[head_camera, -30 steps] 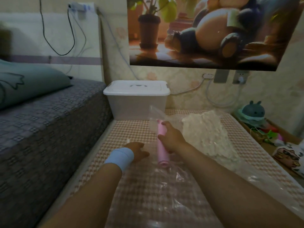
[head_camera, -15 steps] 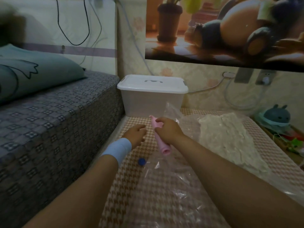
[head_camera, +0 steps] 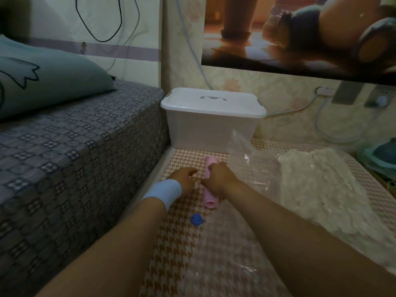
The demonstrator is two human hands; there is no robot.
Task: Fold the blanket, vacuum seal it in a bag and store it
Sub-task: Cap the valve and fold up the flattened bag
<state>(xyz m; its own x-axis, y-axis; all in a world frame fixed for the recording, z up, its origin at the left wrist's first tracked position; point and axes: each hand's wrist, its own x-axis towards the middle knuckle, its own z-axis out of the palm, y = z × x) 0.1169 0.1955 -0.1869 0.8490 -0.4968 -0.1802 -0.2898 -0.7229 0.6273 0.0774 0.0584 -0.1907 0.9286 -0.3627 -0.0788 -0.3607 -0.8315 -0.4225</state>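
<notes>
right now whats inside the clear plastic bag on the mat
A white fluffy folded blanket fills the right part of the clear plastic bag. The left part looks empty, showing the houndstooth mat. Anything beneath the blanket is hidden.

A pale pink plastic cylinder (head_camera: 210, 185) lies on a mat woven in a rust-and-cream houndstooth check (head_camera: 184, 254), where a small round blue cap (head_camera: 196, 219) also sits. The left wrist wears a light blue cloth band (head_camera: 165, 191). A clear plastic bag (head_camera: 252, 168) holds a cream-white fluffy blanket (head_camera: 317, 185). The translucent storage box has a white lid (head_camera: 212, 102). The raised bed cover (head_camera: 70, 142) is grey-blue with small square flower motifs, and the pillow (head_camera: 49, 76) is teal with a dark outline drawing.
</notes>
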